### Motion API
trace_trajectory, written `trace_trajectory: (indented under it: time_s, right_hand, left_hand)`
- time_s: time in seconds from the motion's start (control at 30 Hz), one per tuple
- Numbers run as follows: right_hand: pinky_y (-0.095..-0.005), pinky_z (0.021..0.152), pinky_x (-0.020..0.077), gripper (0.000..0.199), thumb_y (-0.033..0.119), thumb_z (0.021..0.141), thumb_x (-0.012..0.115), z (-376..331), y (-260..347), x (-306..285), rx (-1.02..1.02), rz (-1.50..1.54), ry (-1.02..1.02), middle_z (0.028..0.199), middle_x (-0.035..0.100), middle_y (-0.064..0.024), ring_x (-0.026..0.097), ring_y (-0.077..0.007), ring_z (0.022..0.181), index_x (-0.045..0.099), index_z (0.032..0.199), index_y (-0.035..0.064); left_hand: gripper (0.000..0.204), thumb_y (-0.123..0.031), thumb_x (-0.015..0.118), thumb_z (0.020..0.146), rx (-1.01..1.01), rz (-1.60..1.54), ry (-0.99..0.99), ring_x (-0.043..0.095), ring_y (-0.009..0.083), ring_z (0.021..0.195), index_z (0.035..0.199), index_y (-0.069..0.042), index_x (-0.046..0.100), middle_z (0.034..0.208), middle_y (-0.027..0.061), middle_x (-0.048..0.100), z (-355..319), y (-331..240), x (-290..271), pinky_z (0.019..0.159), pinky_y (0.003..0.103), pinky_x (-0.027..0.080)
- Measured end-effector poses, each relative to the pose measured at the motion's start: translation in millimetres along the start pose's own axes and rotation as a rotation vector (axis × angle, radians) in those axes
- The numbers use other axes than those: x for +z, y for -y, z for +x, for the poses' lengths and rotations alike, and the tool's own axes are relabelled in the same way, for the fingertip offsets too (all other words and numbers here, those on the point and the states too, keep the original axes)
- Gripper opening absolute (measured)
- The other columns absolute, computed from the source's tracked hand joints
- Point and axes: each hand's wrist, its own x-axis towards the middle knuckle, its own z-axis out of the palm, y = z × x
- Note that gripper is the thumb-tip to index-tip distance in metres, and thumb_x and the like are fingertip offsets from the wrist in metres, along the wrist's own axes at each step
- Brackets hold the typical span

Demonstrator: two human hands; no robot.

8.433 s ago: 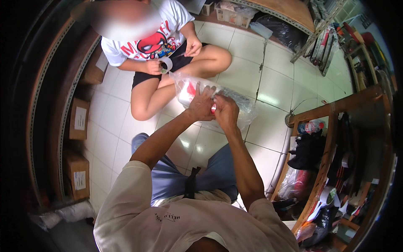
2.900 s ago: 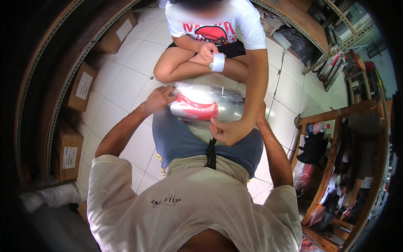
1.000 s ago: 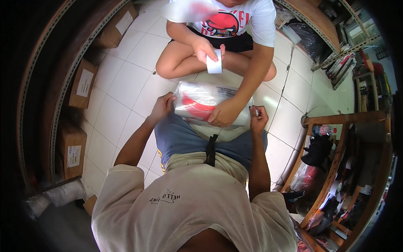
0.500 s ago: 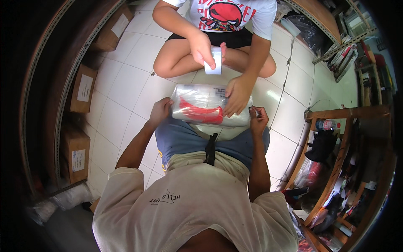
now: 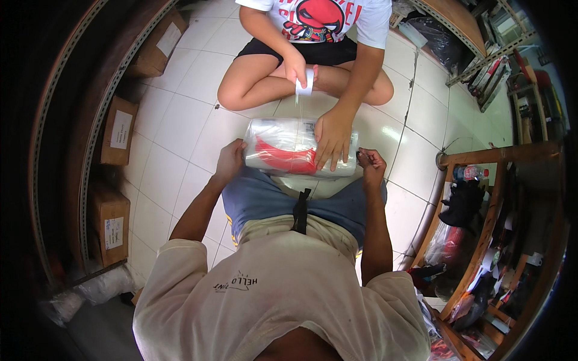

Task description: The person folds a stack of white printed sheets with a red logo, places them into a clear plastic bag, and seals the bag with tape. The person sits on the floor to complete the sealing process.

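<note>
A clear plastic-wrapped package point(image 5: 280, 151) with a red item inside lies across my knees. My left hand point(image 5: 230, 160) holds its left end. My right hand point(image 5: 371, 163) is curled against its right end, pinching the wrap there. A person sitting cross-legged opposite me presses one hand point(image 5: 333, 136) flat on top of the package. Their other hand holds a roll of clear tape point(image 5: 307, 80) above it, and a strip of tape runs down from the roll to the package.
Cardboard boxes point(image 5: 116, 130) stand on low metal shelves at the left, with another box point(image 5: 109, 224) nearer me. A wooden rack point(image 5: 485, 156) holding a bottle point(image 5: 468, 173) and dark goods is at the right. The white tiled floor point(image 5: 178, 123) lies between them.
The package has settled flat across my knees with my hands at both its ends. The other person has lifted the tape roll away from it, and their free hand stays pressed on top.
</note>
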Motion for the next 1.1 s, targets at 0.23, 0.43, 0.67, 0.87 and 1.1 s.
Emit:
trace_trajectory:
  time_s: [0.23,0.43,0.67,0.87,1.1]
  right_hand:
    - [-0.0274,0.081,0.0499,0.015,0.002,0.088,0.064,6.9,-8.0,0.0,0.155,0.105,-0.061,0.097,0.07,-0.0066,0.063,-0.012,0.086,0.07,0.102,-0.0004]
    - [-0.0265,0.079,0.0495,0.019,0.001,0.088,0.064,1.0,-16.1,3.2,0.14,0.132,-0.101,0.097,0.07,-0.0063,0.062,-0.0119,0.085,0.071,0.105,0.0]
    - [-0.0257,0.078,0.0492,0.018,0.003,0.089,0.065,-6.9,-6.9,11.2,0.242,0.104,-0.175,0.098,0.07,-0.0058,0.062,-0.0123,0.086,0.071,0.105,0.0009]
    - [-0.0265,0.079,0.0498,0.016,0.005,0.088,0.067,-18.2,-12.2,7.3,0.235,0.093,-0.168,0.099,0.07,-0.0072,0.062,-0.0125,0.088,0.072,0.103,0.0018]
    - [-0.0276,0.082,0.0497,0.018,0.006,0.088,0.068,-17.5,-1.6,10.7,0.283,0.153,-0.159,0.102,0.07,-0.0084,0.063,-0.0138,0.091,0.071,0.105,0.0]
  left_hand:
    - [0.03,-0.024,0.045,0.101,0.006,0.019,-0.028,0.056,0.0451,0.071,0.089,0.001,0.055,0.076,0.0263,0.055,3.0,12.8,5.5,0.065,0.044,0.045]
    - [0.03,-0.024,0.049,0.098,-0.12,-0.006,0.086,0.057,0.0412,0.067,0.087,0.002,0.059,0.073,0.0243,0.057,10.9,-5.3,-11.5,0.064,0.042,0.045]
    - [0.03,-0.027,0.058,0.093,-0.205,0.163,0.238,0.062,0.033,0.078,0.084,0.0,0.067,0.079,0.0183,0.064,27.2,-7.7,-29.7,0.072,0.042,0.047]
    - [0.063,-0.017,0.068,0.079,0.117,0.76,-0.033,0.035,0.0422,0.136,0.136,-0.003,0.048,0.142,0.0243,0.042,57.6,-65.7,-40.2,0.111,0.052,0.028]
    - [0.053,-0.037,0.046,0.098,0.268,0.546,-0.008,0.035,0.0406,0.138,0.142,-0.008,0.046,0.144,0.02,0.044,58.7,-103.7,49.5,0.113,0.06,0.02]
